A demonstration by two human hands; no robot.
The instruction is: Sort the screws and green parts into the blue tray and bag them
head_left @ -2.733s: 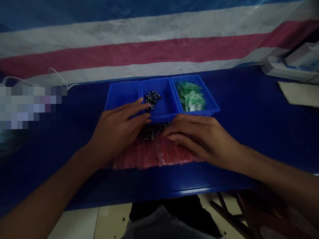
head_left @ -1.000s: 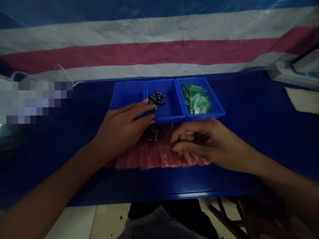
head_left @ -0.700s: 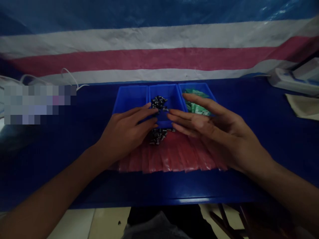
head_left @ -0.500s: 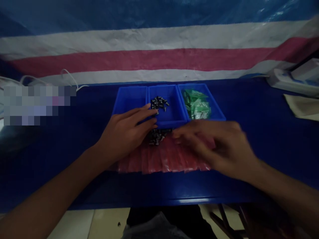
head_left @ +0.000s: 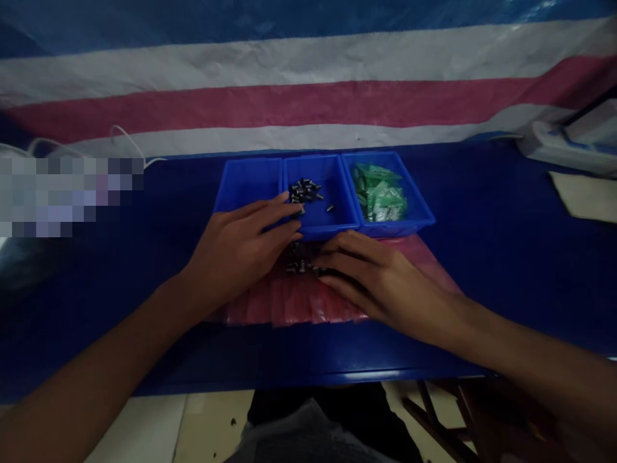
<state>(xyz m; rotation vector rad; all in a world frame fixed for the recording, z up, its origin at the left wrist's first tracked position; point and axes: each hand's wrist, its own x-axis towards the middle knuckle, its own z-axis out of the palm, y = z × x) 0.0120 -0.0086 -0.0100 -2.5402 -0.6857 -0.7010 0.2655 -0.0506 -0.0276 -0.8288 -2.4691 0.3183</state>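
My left hand (head_left: 245, 241) lies with fingers stretched out over the near left rim of the middle blue bin (head_left: 328, 229). Its fingertips are close to a heap of small dark screws (head_left: 304, 190) in that bin. One screw (head_left: 330, 208) sits apart on the bin floor. In front of the bin, a second pile of screws (head_left: 301, 265) rests on a row of overlapping red plastic bags (head_left: 299, 302). My right hand (head_left: 371, 273) reaches into this pile, thumb and fingertips closed around a screw (head_left: 317, 271), partly hidden.
Left of the middle bin is another blue bin (head_left: 253, 168). The right blue bin (head_left: 419, 215) holds green plastic bags (head_left: 380, 193). A white device (head_left: 554, 151) and a pale sheet (head_left: 585, 196) are at the right. White cables (head_left: 130, 136) lie at the back left.
My right hand has moved left and its fingers have closed at the pile in front of the bin. A screw now lies farther right on the middle bin's floor. My left hand stays put.
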